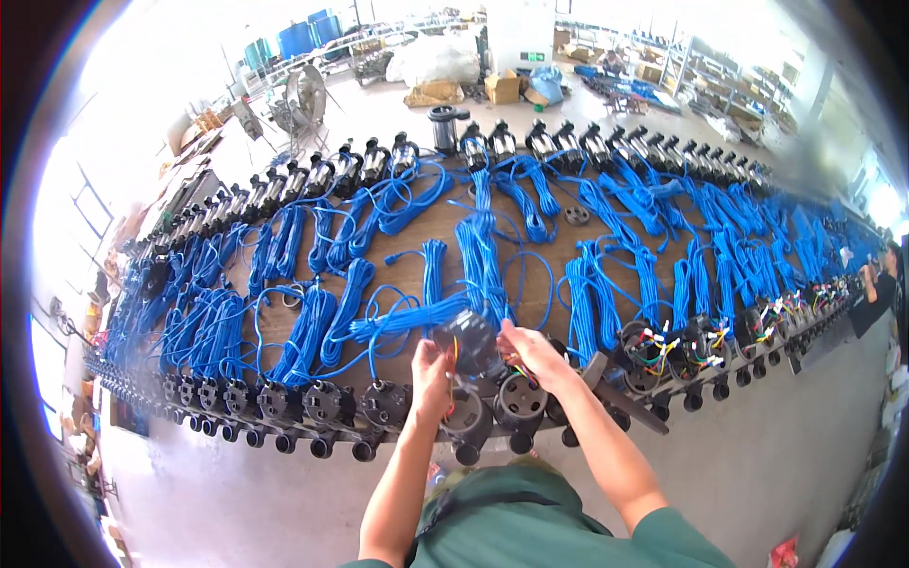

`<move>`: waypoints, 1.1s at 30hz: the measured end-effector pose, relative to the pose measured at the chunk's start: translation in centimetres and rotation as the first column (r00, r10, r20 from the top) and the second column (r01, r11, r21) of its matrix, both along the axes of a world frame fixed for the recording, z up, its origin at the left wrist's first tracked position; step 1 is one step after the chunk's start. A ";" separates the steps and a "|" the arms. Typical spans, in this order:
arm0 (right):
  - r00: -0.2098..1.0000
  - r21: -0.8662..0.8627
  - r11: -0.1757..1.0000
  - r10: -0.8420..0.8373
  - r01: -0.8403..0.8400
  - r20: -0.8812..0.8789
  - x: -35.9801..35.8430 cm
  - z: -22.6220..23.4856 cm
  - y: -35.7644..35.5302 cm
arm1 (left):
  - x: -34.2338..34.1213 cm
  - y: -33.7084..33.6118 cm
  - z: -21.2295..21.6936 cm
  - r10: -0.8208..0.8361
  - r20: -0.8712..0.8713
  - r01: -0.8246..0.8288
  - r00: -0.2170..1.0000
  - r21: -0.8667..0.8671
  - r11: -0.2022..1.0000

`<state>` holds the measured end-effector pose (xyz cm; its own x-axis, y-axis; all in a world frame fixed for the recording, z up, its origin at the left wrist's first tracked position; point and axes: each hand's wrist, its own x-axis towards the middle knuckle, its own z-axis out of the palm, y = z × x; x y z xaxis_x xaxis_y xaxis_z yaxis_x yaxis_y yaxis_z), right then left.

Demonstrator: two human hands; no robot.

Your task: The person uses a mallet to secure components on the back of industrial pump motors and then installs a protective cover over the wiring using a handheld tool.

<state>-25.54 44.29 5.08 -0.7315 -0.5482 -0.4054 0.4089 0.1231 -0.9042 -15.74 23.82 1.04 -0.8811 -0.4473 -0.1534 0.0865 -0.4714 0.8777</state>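
Note:
Between my hands, a dark round pump cover (471, 343) is tilted up above the near row of pump housings at the table's edge. My left hand (433, 377) is closed at its left side, its fingertips pinching thin coloured wires (455, 352). My right hand (532, 352) is closed at the cover's right edge, near a blue cable; exactly what its fingers grip is partly hidden. Just below stand a black pump housing (466, 413) and another with a holed round face (521, 398). A coiled blue cable bundle (481, 256) lies directly beyond the cover.
A long brown table (407, 284) carries many blue cable coils. Steel-bodied pumps (404, 154) line its far edge. Right of me, open housings (701, 339) show loose coloured wires. A dark bar (630, 402) lies near my right forearm. A co-worker (881, 289) stands at the far right.

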 end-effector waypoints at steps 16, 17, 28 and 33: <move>0.909 -0.613 0.685 0.391 -0.394 -0.147 -1.9 3.3 -5.5 | 3.1 -2.9 3.3 -0.869 0.032 0.869 0.493 -0.057 0.491; 0.932 -0.519 0.791 0.362 -0.323 -0.027 -1.7 3.4 -5.4 | 3.1 -2.7 1.5 -0.844 0.103 0.850 0.527 -0.099 0.518; 0.963 -0.250 0.936 0.265 -0.247 0.042 0.2 2.1 -4.3 | 5.6 1.0 3.2 -0.134 0.456 0.472 0.880 -0.804 0.362; 0.945 -0.084 0.968 0.211 -0.238 -0.251 0.5 2.6 -3.7 | 6.1 1.9 4.1 -0.025 0.098 0.099 0.995 -0.992 0.071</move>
